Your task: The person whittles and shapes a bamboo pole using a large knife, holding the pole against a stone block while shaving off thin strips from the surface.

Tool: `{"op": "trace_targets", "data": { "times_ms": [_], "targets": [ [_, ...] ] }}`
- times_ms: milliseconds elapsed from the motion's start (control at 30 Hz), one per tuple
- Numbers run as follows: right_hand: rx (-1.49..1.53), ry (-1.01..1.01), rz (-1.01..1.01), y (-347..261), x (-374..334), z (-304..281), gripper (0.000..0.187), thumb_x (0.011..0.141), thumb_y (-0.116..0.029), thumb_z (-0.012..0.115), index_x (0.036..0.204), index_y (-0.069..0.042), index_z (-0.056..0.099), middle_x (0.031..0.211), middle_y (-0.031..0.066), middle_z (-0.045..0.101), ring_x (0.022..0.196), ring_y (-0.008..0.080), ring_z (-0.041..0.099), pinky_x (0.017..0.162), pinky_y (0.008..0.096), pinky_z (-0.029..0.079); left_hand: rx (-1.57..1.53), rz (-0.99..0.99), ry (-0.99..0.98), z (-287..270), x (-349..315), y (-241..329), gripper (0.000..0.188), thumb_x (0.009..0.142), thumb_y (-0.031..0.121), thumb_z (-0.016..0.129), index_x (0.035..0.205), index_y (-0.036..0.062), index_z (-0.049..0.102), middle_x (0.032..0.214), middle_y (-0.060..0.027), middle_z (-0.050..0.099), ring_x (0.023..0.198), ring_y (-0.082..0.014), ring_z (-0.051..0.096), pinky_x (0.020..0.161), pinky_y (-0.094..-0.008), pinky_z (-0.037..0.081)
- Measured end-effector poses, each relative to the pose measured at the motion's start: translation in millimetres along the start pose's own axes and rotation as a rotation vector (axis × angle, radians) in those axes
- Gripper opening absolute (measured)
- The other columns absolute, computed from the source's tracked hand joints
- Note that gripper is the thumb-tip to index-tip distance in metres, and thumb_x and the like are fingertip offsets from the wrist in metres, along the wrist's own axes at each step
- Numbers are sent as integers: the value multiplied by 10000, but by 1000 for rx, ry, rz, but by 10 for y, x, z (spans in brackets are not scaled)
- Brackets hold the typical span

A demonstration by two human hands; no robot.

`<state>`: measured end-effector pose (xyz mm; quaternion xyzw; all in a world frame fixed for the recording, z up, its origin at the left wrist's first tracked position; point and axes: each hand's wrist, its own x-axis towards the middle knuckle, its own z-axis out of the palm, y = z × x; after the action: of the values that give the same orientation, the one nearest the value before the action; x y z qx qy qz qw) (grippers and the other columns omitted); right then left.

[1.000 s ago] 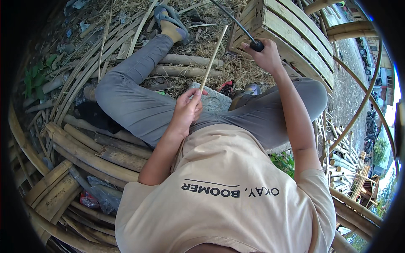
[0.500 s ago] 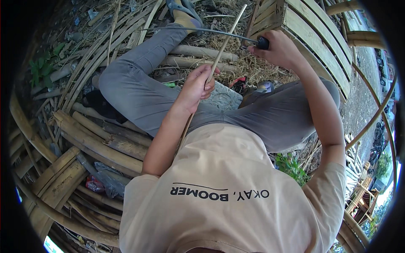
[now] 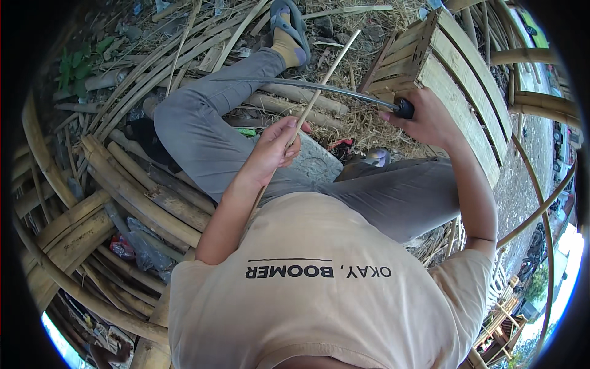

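My left hand [image 3: 278, 149] is closed around a thin, pale bamboo strip [image 3: 337, 61], which slants up and to the right from it. The strip's lower end runs back along my left forearm toward my shirt. In my right hand [image 3: 427, 118] is the black handle of a long, slim-bladed knife [image 3: 353, 93]. Its blade reaches leftward and crosses the strip a short way above my left hand. Whether the blade touches the strip, I cannot tell. Both hands are above my bent legs, over a grey stone slab [image 3: 314, 161].
A slatted wooden crate [image 3: 464, 80] stands just beyond my right hand. Bamboo poles [image 3: 153, 190] lie stacked at my left, with a clear plastic bag [image 3: 147, 253] among them. Long split strips [image 3: 157, 71] and straw-like shavings [image 3: 369, 132] cover the ground ahead.
The knife blade has moved down the strip, so it crosses closer to my left hand. The whole view has shifted slightly, and both hands keep their holds.
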<state>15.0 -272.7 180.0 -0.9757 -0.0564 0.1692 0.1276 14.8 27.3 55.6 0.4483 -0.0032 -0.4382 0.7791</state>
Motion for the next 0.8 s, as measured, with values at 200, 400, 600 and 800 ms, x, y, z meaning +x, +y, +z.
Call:
{"op": "trace_targets", "data": {
  "times_ms": [200,400,600,800],
  "targets": [
    [73,-16,151,168,-236,-83,421,812,-347,764,712,29,602,588,175,498,564,333,510,593,417,427,124,-39,-22,65,180,32,285,1080,303,375,1092,78,549,569,68,357,439,-8,274,390,-180,222],
    [71,26,248,273,-367,-53,430,818,-405,743,728,7,660,602,190,583,633,395,608,646,456,481,237,-90,8,160,312,121,288,1080,306,378,1083,82,559,566,74,344,437,-7,264,397,-190,210],
    [95,90,293,305,-334,47,383,831,-380,733,740,-12,673,599,165,598,644,372,630,651,443,493,174,-111,12,277,190,168,292,1080,301,382,1072,70,561,564,78,324,442,-6,250,400,-195,198],
    [22,159,337,226,-243,58,247,779,-267,746,775,-26,693,619,166,620,670,370,646,671,447,510,155,-144,3,557,137,147,306,1083,305,372,1039,58,548,555,78,293,467,-7,242,421,-200,199]
  ]
}}
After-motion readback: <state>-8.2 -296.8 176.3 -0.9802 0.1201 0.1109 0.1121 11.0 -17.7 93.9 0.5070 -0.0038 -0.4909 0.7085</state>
